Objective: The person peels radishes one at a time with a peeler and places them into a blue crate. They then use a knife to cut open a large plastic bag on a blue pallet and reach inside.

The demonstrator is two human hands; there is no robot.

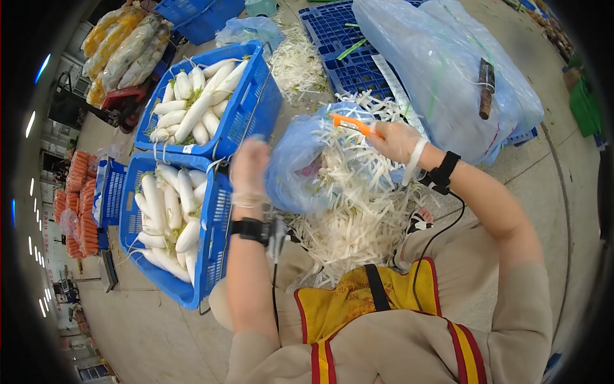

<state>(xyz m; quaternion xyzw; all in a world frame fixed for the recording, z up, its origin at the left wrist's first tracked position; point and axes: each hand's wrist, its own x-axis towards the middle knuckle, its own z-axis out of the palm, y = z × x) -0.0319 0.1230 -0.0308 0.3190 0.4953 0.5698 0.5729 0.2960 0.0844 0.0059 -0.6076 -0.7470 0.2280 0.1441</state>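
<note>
My right hand (395, 142), in a clear glove, is closed on an orange peeler (350, 121) held over the heap of peel. My left hand (250, 165) is smeared by motion beside the right wall of the blue crates, and its fingers cannot be made out. White radishes (199, 110) fill the upper blue crate (259, 96). More white radishes (171, 208) lie in the lower blue crate (208, 249). Between my hands, a blue plastic bag (288, 173) lies with its mouth spread, and white peel strips (348, 237) cover it and the floor down to my feet.
A large filled plastic bag (441, 77) rests on a blue pallet (332, 38) at upper right, with a dark-bladed tool (487, 89) on top. Farther left stand bagged carrots (80, 192) and stacked sacks (125, 48). Another peel pile (297, 64) lies behind.
</note>
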